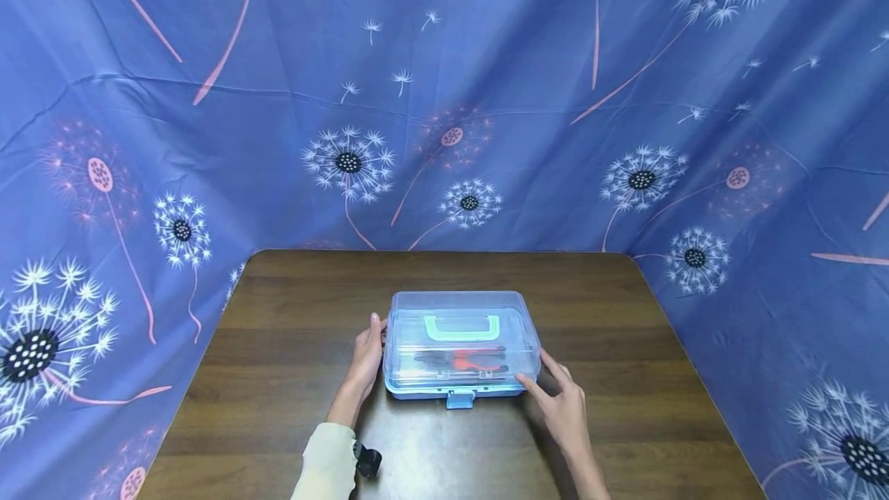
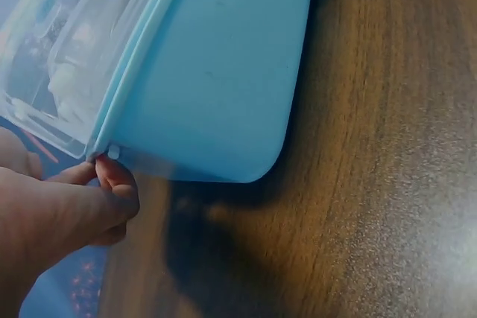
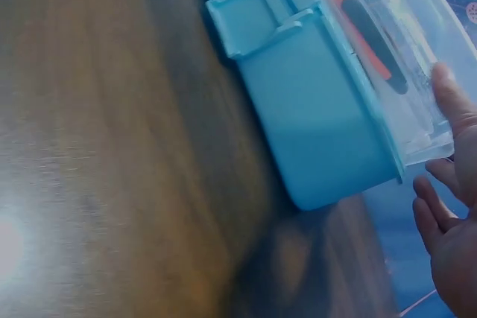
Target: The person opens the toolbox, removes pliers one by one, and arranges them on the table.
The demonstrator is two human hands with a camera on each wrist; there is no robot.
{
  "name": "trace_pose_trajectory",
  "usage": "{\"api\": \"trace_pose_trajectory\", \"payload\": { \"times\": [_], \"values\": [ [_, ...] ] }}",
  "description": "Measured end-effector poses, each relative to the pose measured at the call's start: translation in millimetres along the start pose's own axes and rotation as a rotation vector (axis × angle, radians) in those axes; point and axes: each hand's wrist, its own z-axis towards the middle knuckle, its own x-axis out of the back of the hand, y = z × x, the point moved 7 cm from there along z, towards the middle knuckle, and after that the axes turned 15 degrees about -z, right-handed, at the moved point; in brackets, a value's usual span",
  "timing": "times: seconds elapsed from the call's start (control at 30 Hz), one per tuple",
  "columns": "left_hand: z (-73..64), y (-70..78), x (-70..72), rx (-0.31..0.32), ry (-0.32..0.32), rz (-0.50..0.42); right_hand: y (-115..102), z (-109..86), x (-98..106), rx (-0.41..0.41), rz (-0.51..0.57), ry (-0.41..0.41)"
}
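A toolbox (image 1: pixel 424 393) with a light blue base sits on the table, its clear lid (image 3: pixel 428 35) down over it. On top lies a pale blue handle (image 1: pixel 461 336). The front latch (image 1: pixel 460 400) sticks outward, unfastened. Through the lid show an orange-red and black handled tool (image 3: pixel 376 53) and some thin dark pieces. My left hand (image 1: pixel 366 357) pinches the rim at the box's left side, near the back corner. At the right side, my right hand (image 1: pixel 566 407) grips the lid edge, thumb on top and fingers along the side.
The brown wooden table (image 1: pixel 292 315) extends around the box. Blue curtains (image 1: pixel 417 60) with a dandelion print hang behind it and on both sides. A dark wrist device (image 1: pixel 368 460) is strapped at the left sleeve (image 1: pixel 329 457).
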Motion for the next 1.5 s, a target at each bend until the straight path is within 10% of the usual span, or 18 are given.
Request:
{"api": "trace_pose_trajectory", "payload": {
  "times": [0.4,0.63,0.9,1.5],
  "values": [
    [4.6,-3.5,1.8,-0.047,0.033,-0.007,-2,10.6,7,0.085,0.073,0.028],
    [5.4,0.7,3.7,-0.068,0.093,0.0,-51,30.5,25,0.269,0.18,0.095],
    [7.8,-0.8,7.6,-0.05,0.133,0.006,-56,56.6,26,0.254,0.312,0.013],
    [11.0,-4.4,6.8,-0.036,0.128,-0.01,-68,99.9,30,0.279,0.227,-0.047]
  ]
}}
